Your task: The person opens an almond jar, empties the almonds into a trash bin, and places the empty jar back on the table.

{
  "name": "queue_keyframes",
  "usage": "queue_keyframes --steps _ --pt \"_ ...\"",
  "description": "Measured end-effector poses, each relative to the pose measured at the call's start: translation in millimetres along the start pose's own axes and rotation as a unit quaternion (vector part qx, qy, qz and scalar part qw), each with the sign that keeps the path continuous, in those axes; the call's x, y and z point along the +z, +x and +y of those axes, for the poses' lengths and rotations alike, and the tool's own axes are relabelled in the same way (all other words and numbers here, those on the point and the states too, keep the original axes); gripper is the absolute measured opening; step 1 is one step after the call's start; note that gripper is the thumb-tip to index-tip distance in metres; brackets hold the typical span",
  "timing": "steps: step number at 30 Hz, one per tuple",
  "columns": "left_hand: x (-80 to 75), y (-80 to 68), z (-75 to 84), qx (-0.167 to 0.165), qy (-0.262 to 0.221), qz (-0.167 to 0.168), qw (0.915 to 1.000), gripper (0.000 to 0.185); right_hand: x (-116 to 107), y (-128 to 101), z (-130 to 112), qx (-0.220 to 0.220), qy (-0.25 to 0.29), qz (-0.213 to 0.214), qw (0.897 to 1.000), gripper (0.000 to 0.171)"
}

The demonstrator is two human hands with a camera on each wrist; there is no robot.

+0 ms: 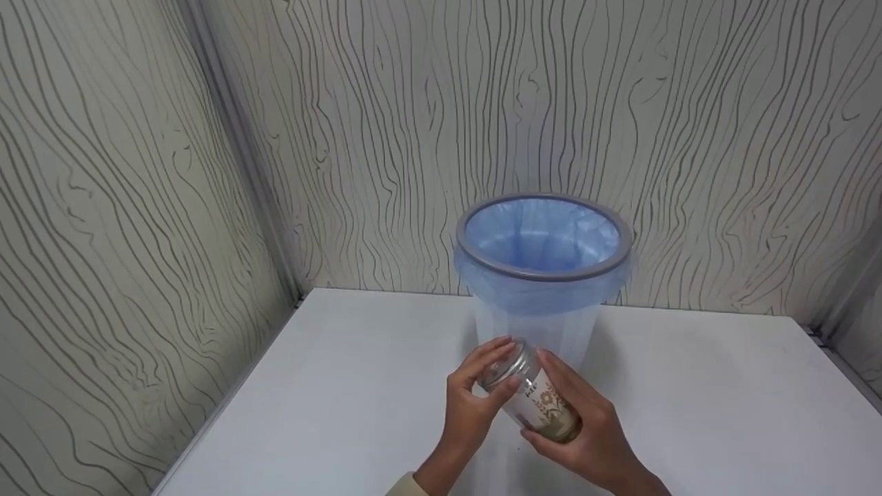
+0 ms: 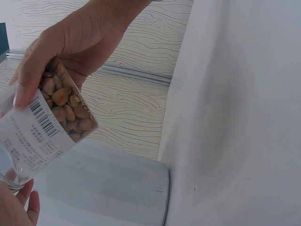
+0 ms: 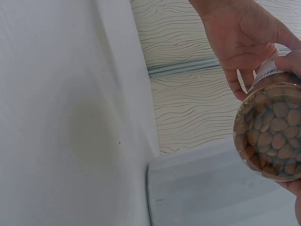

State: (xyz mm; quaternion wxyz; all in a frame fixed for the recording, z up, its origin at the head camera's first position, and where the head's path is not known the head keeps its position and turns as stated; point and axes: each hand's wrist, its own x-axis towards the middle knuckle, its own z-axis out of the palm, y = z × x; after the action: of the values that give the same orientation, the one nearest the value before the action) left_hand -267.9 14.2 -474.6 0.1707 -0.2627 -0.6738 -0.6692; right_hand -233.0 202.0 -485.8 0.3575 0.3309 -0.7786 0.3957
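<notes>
Just in front of the bin (image 1: 543, 238), above the table (image 1: 331, 386), both hands meet on a jar (image 1: 534, 399). Left fingers (image 1: 490, 355) curl round the jar's metal lid (image 1: 506, 362), thumb pressed on its near side; the left hand (image 1: 472, 399) sits on the side of the jar away from the right one. Right fingers (image 1: 551, 372) wrap along the labelled body, and the right hand (image 1: 586, 430) cups the base from below. The jar is tilted, lid end toward the bin and base toward the person. It is clear plastic with a white label and barcode (image 2: 42, 120), filled with nuts (image 3: 275, 136) (almonds, by their look). The bin stands upright at the table's far edge, against the wood-grain wall (image 1: 689, 124), lined with a pale blue bag (image 1: 537, 293) folded over its grey rim. A beige cuff (image 1: 406, 486) shows at the left wrist.
</notes>
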Motion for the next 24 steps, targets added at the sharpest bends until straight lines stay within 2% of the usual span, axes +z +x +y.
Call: queue_keyframes --steps 9,24 --pt "-0.2 -0.2 0.1 -0.009 -0.006 -0.004 0.9999 0.036 -0.7 1.2 -2.1 0.0 -0.005 0.002 1.0 0.106" --pt "-0.2 0.8 0.1 0.001 -0.021 -0.023 0.9995 0.04 -3.1 2.8 -2.0 0.002 -0.007 0.006 1.0 0.106"
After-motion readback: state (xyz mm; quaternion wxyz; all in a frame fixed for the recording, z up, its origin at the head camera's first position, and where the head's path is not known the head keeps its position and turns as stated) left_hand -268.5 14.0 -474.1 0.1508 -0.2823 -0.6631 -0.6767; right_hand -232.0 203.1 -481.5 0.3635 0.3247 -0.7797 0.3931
